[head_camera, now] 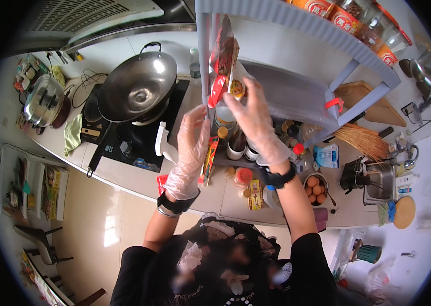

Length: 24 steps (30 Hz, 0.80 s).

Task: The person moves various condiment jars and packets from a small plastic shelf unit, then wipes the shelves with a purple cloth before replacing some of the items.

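Both my hands wear clear plastic gloves and are raised in front of a grey plastic shelf rack (204, 57). My left hand (192, 141) has its fingers apart, with nothing between them, near the rack's post. My right hand (253, 118) is spread beside a red packet (218, 91) on the rack; whether its fingertips touch the packet I cannot tell. A dark red bag (223, 53) stands above that packet. Beneath the right hand are sauce bottles (236, 145) and a glass jar (225, 116). A white spray bottle (163, 141) stands left of my left hand.
A large wok (139, 88) sits on the cooktop (177, 103) at left, its handle towards the counter edge. Along the counter at right are a red-lidded jar (243, 176), a yellow box (255, 195), a bowl of eggs (316, 190) and a straw brush (362, 141).
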Motion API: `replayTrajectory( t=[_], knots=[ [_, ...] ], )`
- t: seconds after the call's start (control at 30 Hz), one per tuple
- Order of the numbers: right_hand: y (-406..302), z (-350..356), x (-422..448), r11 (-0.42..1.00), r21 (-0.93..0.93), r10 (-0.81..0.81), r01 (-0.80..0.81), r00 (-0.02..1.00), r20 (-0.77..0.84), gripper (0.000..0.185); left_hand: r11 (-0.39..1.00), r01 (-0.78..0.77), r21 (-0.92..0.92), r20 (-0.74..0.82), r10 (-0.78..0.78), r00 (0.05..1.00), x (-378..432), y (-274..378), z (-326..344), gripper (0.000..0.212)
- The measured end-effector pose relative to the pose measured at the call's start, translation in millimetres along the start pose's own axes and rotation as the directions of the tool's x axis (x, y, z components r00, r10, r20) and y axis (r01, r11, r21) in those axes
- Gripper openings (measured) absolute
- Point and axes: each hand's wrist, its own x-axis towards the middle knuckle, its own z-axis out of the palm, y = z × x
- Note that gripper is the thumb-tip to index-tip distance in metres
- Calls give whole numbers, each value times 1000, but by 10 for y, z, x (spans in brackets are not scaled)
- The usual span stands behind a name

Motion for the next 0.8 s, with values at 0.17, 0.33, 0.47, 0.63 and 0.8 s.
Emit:
replayTrajectory(
  t=[0.17, 0.33, 0.47, 0.63, 0.8],
  knots=[
    [-135, 400, 385, 999, 40, -23, 31, 985, -173, 55, 991, 126, -53, 34, -125, 992, -62, -31, 129, 37],
    [-125, 548, 506, 993, -35, 96, -111, 950, -296, 47, 971, 219, -91, 36, -216, 976, -214, -168, 93, 37],
    [-166, 402, 523, 969, 25, 246, -245, 968, -45, 60, 965, 245, -92, 29, -243, 970, -260, -138, 52, 34],
    [-82, 411, 491, 979, 98, 191, -177, 970, -151, 41, 977, 202, -65, 6, -202, 979, -272, -73, 18, 29],
    [79, 375, 472, 976, 175, 162, -131, 971, -174, 41, 979, 193, -66, -21, -195, 981, -288, 9, -27, 25]
  ],
)
